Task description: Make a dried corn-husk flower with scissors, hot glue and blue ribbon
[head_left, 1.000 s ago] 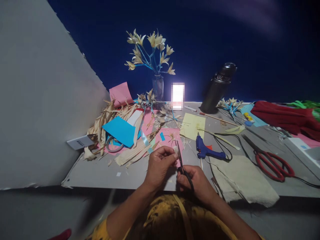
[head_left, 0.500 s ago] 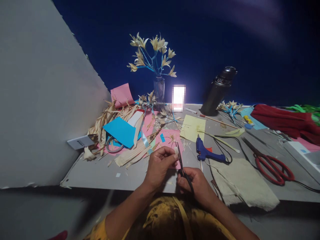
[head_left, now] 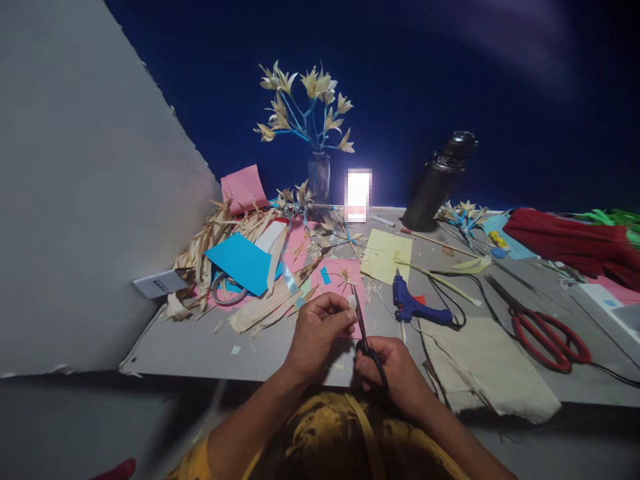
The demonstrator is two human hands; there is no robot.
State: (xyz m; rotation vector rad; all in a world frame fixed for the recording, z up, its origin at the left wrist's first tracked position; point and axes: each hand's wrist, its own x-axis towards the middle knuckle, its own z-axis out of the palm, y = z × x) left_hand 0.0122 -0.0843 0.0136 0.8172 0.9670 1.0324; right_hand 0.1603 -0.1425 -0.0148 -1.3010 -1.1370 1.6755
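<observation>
My left hand (head_left: 320, 333) is closed, pinching a small pale piece of husk (head_left: 353, 303) between thumb and fingertips. My right hand (head_left: 393, 370) grips black-handled scissors (head_left: 363, 327), whose narrow blades point up and away, right beside the pale piece. Both hands are over the front edge of the table. Just beyond the fingertips lies a pink paper sheet (head_left: 340, 270) with dry scraps on it. A blue glue gun (head_left: 417, 307) rests to the right of my hands.
Dried husks (head_left: 197, 257) and blue paper (head_left: 245, 260) heap up on the left. A glass vase (head_left: 319, 175) of husk flowers stands behind, with a dark flask (head_left: 435, 187) to its right. Red-handled scissors (head_left: 547, 337) and a beige cloth (head_left: 487, 363) lie on the right.
Hardly anything differs: the scissor blades sit very slightly lower beside the pale piece. Both hands keep their hold, and the view has shifted a little.
</observation>
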